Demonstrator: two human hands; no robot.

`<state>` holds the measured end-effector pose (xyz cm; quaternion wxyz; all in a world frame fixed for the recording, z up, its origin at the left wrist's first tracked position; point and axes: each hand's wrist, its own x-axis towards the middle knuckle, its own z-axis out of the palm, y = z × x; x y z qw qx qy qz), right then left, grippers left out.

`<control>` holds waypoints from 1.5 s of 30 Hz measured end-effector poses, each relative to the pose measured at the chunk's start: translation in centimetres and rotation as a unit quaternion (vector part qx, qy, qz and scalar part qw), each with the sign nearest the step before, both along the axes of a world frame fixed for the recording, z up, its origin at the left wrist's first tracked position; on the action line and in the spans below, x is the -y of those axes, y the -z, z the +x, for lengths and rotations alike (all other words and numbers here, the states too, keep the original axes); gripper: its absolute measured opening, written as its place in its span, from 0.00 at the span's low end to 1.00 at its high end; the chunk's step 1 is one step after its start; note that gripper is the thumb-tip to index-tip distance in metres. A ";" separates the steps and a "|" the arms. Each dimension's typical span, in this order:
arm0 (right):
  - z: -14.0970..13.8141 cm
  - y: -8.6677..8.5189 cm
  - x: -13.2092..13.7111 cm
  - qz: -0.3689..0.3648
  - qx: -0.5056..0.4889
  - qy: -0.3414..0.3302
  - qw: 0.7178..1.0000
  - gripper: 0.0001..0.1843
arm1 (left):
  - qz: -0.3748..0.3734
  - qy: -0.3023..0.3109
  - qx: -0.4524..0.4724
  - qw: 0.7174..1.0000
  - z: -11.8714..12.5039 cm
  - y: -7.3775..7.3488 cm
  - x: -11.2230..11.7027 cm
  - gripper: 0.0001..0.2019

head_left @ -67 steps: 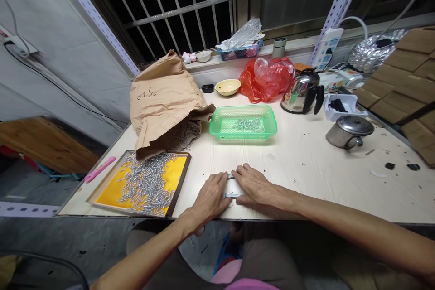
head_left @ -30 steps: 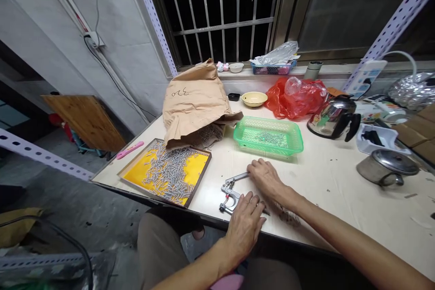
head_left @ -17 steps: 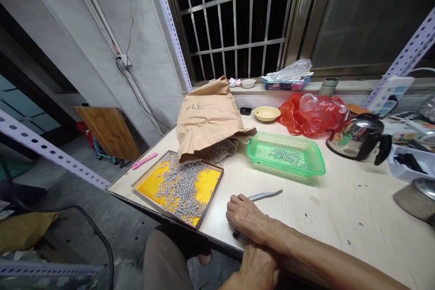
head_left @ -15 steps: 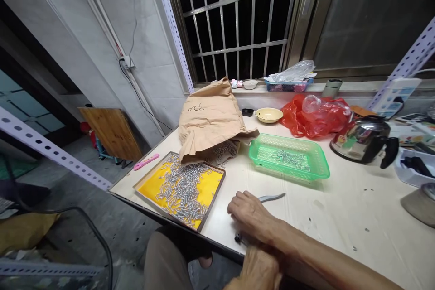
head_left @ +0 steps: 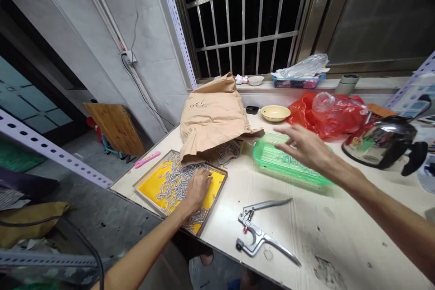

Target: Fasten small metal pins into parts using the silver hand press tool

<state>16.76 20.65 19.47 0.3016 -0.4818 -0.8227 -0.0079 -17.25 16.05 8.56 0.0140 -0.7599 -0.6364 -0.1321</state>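
Note:
My left hand point(head_left: 196, 188) rests in the yellow tray point(head_left: 152, 186), its fingers down among several small silver metal pieces point(head_left: 175, 174); whether it grips any is hidden. My right hand point(head_left: 303, 146) hovers with fingers spread above the green plastic basket point(head_left: 268, 158), which holds a few of the same silver pieces. It holds nothing. A metal hand press tool point(head_left: 255, 234) lies untouched on the white table point(head_left: 340, 235) near the front edge, between the two hands.
A brown paper sack point(head_left: 212, 120) spills silver pieces behind the tray. A yellow bowl point(head_left: 275, 113), red plastic bag point(head_left: 336, 113) and steel kettle point(head_left: 384, 142) stand at the back. A pink knife point(head_left: 147, 159) lies at the table's left edge.
Both hands let go of the press tool, which now lies free on the table. My left hand moved into the yellow tray; my right hand rose over the green basket.

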 end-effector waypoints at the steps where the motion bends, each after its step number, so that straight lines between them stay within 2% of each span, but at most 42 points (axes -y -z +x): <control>1: -1.3 -2.5 0.3 0.025 -0.025 -0.029 0.999 0.24 | -0.010 0.001 -0.020 1.000 0.0 0.2 -0.5 0.10; 3: -3.8 -7.5 1.3 0.080 -0.068 -0.066 0.992 0.26 | -0.025 -0.008 -0.063 0.998 0.3 0.4 -1.5 0.10; 4: -4.8 -9.2 1.8 0.101 -0.086 -0.075 0.988 0.26 | -0.030 -0.014 -0.083 0.996 0.4 0.4 -1.9 0.11; 5: -5.5 -10.2 2.5 0.109 -0.102 -0.083 0.985 0.25 | -0.035 -0.017 -0.098 0.994 0.6 0.4 -2.3 0.11; 6: -6.0 -10.2 3.3 0.093 -0.104 -0.101 0.985 0.23 | -0.037 -0.017 -0.107 0.993 0.7 0.5 -2.6 0.12; 7: -6.3 -9.2 4.3 0.065 -0.099 -0.124 0.985 0.21 | -0.038 -0.015 -0.111 0.993 0.8 0.5 -2.8 0.12; 8: -6.4 -7.4 5.4 0.028 -0.085 -0.153 0.984 0.18 | -0.040 -0.011 -0.111 0.993 0.9 0.6 -3.1 0.12; 10: -6.0 -1.8 7.9 -0.075 -0.038 -0.186 0.979 0.13 | -0.044 -0.001 -0.105 0.994 1.0 0.6 -3.4 0.11; 13: -5.0 7.1 11.6 -0.229 0.046 -0.128 0.964 0.11 | -0.054 0.006 -0.090 0.994 1.0 0.4 -3.7 0.13; 14: -4.7 9.2 12.6 -0.260 0.068 -0.108 0.957 0.09 | -0.055 0.007 -0.084 0.995 1.1 0.1 -3.7 0.13; 16: -4.3 11.8 14.2 -0.297 0.097 -0.080 0.947 0.08 | -0.051 0.008 -0.075 0.996 1.4 -0.7 -3.4 0.12; 18: -4.3 12.4 15.1 -0.311 0.108 -0.064 0.942 0.07 | -0.054 0.003 -0.010 0.999 2.4 -1.8 -2.3 0.11; 20: -4.4 12.0 15.2 -0.321 0.110 -0.060 0.939 0.07 | -0.103 -0.014 0.126 0.987 3.8 -2.6 -0.4 0.10; 22: -4.6 11.4 15.0 -0.326 0.111 -0.062 0.937 0.08 | -0.209 -0.035 0.270 0.939 5.5 -2.8 2.1 0.10; 25: -4.6 11.1 14.7 -0.324 0.119 -0.057 0.937 0.08 | -0.333 -0.080 0.387 0.856 7.6 -2.2 5.5 0.11; 26: -4.6 11.2 14.6 -0.321 0.122 -0.055 0.937 0.07 | -0.353 -0.096 0.403 0.839 8.1 -1.8 6.3 0.11; 28: -4.6 11.5 14.6 -0.315 0.127 -0.050 0.939 0.07 | -0.372 -0.118 0.411 0.824 8.7 -1.1 7.4 0.12; 36: -4.5 12.0 14.9 -0.297 0.123 -0.042 0.946 0.06 | -0.377 -0.144 0.412 0.817 9.0 0.5 9.0 0.18; 41: -4.6 12.1 15.1 -0.292 0.126 -0.032 0.948 0.05 | -0.373 -0.148 0.375 0.836 8.5 1.2 9.1 0.20; 45: -4.8 12.5 15.2 -0.281 0.128 -0.023 0.951 0.05 | -0.400 -0.143 0.327 0.844 8.3 1.2 8.7 0.17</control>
